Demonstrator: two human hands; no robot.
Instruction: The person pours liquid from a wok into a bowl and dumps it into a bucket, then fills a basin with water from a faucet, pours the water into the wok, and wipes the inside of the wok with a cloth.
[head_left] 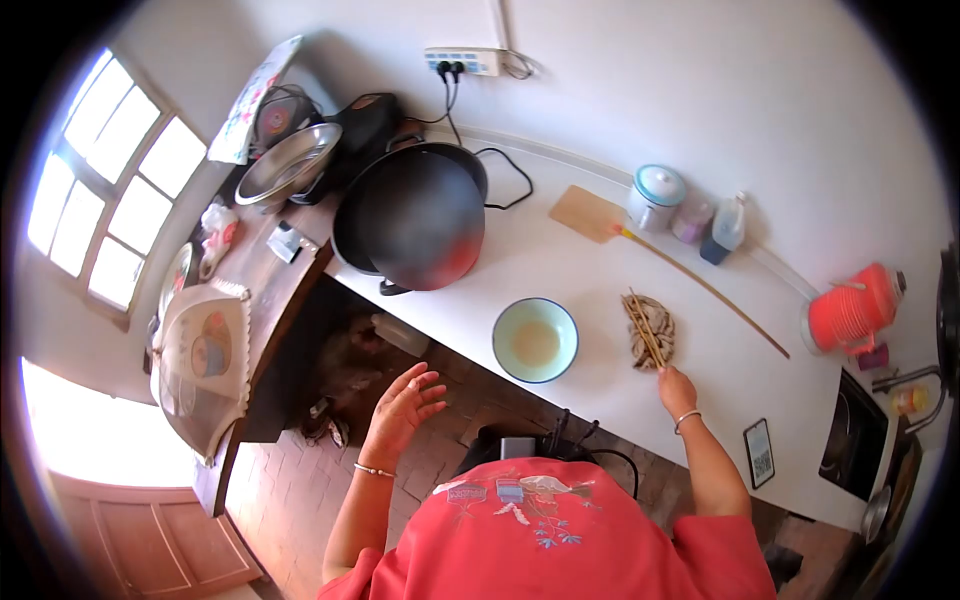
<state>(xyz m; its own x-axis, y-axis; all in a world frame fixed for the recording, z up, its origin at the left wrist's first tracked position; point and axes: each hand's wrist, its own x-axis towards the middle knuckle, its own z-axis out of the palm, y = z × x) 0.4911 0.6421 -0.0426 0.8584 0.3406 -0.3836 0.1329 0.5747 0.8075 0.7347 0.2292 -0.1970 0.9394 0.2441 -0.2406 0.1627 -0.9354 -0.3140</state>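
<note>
Bowl: shallow pale liquid inside. Chopsticks: outside, right of bowl, across crumpled cloth. Right hand: fingers curled at chopsticks' near ends, grip unclear. Left hand: left of bowl, empty, fingers loosely spread.

Right hand pinching chopsticks over crumpled cloth; left hand raised, spread; green bowl on white counter.
</note>
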